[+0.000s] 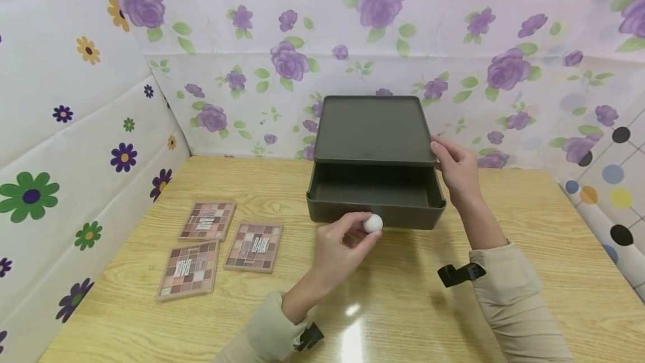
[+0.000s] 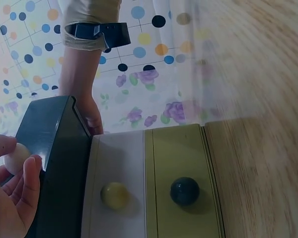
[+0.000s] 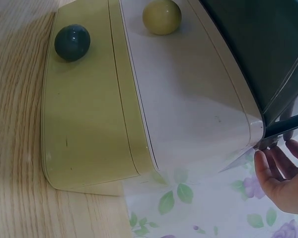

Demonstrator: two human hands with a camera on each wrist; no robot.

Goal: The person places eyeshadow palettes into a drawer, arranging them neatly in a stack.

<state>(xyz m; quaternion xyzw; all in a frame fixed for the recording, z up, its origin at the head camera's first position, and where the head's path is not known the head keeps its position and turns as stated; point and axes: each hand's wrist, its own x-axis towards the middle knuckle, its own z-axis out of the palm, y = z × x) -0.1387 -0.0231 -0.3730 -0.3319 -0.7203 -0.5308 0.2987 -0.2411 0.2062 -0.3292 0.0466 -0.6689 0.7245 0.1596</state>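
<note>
A small desktop drawer unit has a dark top tier (image 1: 373,128), a white middle tier (image 3: 188,79) and a yellow-green bottom tier (image 3: 84,119). Its dark top drawer (image 1: 337,210) stands pulled out, and the part of its inside that shows is bare. My left hand (image 1: 340,242) pinches the round white knob (image 1: 373,223) on that drawer's front between thumb and fingers. At the right side of the top tier, my right hand (image 1: 459,172) grips the edge, thumb near the upper corner. A yellow knob (image 2: 115,196) and a dark blue knob (image 2: 185,191) sit on the lower fronts.
Three makeup palettes lie on the wooden table (image 1: 126,318) to the left: one at the back (image 1: 208,220), one in front (image 1: 188,270), one nearer the unit (image 1: 253,247). A floral cloth (image 1: 242,83) hangs behind the unit, with patterned cloths at both sides.
</note>
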